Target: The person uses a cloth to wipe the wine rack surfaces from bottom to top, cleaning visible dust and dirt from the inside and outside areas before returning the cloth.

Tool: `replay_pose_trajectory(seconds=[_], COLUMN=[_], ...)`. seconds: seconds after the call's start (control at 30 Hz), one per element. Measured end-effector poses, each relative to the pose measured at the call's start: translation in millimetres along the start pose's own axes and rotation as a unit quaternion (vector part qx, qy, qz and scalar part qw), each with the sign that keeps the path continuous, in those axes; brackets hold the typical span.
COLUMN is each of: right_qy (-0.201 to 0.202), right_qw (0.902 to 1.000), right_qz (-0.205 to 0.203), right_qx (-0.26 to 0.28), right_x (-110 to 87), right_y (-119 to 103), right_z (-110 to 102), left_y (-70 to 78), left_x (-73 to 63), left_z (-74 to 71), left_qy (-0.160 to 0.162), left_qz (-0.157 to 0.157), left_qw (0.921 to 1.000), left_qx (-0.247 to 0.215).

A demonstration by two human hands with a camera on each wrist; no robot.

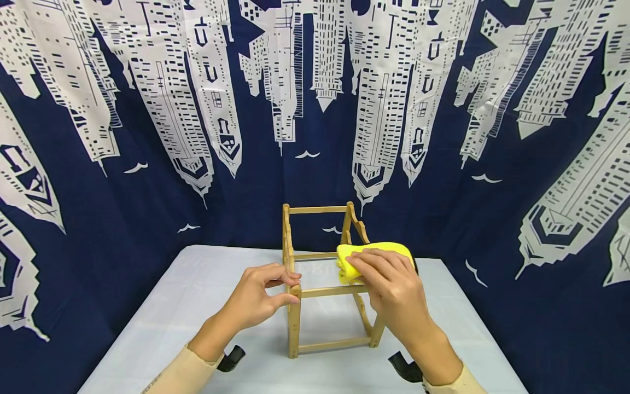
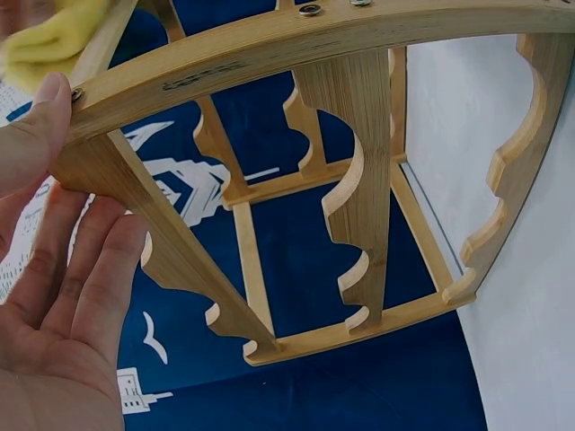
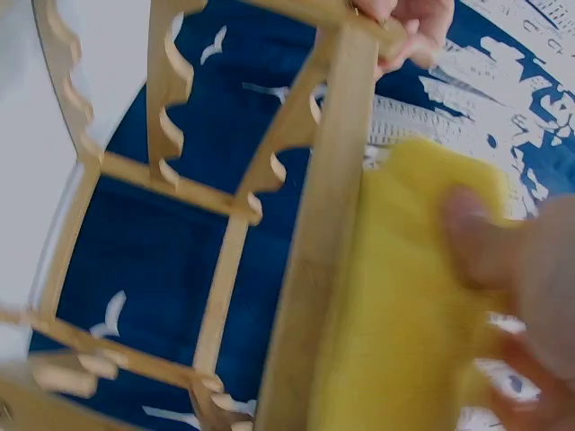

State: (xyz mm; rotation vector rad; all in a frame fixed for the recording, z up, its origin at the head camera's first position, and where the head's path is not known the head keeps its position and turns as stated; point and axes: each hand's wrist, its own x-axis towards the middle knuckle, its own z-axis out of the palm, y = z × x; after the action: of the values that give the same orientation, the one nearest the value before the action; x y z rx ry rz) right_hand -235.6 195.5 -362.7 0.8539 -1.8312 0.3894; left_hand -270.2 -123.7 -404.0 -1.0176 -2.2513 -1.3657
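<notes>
— Cream sleeves [image 1: 182, 372] are seen nearest the camera, on the near side of the wooden rack [image 1: 293, 331]. What is held beyond them?

— By the left hand [image 1: 261, 295] the rack's near left upper corner is gripped, thumb on one side and fingers on the other. By the right hand [image 1: 398, 290] a folded yellow cloth [image 3: 400, 287] is grasped at the rack's upper right. The rack itself is stood on the white table [image 1: 197, 301].

— How far has the work been brought?

— Wiping of the rack is judged to be in hand. Its frame is seen assembled, but which bars have been wiped cannot be told, since no trace is left to read. The lower rails are touched by neither hand, so some wiping may be left there.

— Is anything shown by one view alone?

— By the left wrist view, metal fasteners [image 2: 310, 10] and a dark mark [image 2: 202, 76] are revealed on a rack bar; only a blurred corner of the cloth is caught there. By the right wrist view, the cloth is shown lengthwise beside a bar, seemingly touching it, with the thumb laid over it. The rack's feet on the table are best given by the head view.
</notes>
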Motion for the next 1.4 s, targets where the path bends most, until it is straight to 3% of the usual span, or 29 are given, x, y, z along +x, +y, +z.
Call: replay_pose_trajectory(seconds=[0.07,0.2,0.33,0.6,0.73,0.97,1.1,1.4], right_qy=[-0.079,-0.200,-0.249,-0.330,-0.324,-0.263,-0.231,-0.196], right_qw=[0.9966,0.9742,0.9571,0.9378,0.9363,0.9507,0.9615,0.9758], right_qz=[0.021,0.090,0.126,0.098,0.125,0.158,0.140,0.071], right_qx=[0.008,0.053,0.078,0.047,0.055,0.048,0.053,0.066], right_x=[-3.3,-9.4,-7.6,2.8,1.3,-6.3,-8.0,-0.7], right_y=[-2,-6,-4,7,10,3,-4,-31], right_z=[4,10,9,-4,1,16,23,50], left_y=[-0.4,-1.2,-0.7,-1.1,-3.2,-0.8,0.5,-0.8], left_x=[-0.7,-1.5,-0.8,0.3,-0.4,0.9,0.7,-2.2], left_z=[0.4,1.2,0.8,-0.9,-1.3,-1.3,-2.2,-5.5], left_qy=[0.000,-0.002,0.000,0.000,0.004,-0.002,-0.007,-0.015], left_qz=[-0.001,-0.001,0.002,0.001,0.003,-0.005,-0.009,-0.002], left_qw=[1.0000,1.0000,0.9999,0.9999,0.9999,0.9998,0.9996,0.9994], left_qx=[-0.002,-0.006,-0.011,-0.012,-0.010,-0.021,-0.027,-0.029])
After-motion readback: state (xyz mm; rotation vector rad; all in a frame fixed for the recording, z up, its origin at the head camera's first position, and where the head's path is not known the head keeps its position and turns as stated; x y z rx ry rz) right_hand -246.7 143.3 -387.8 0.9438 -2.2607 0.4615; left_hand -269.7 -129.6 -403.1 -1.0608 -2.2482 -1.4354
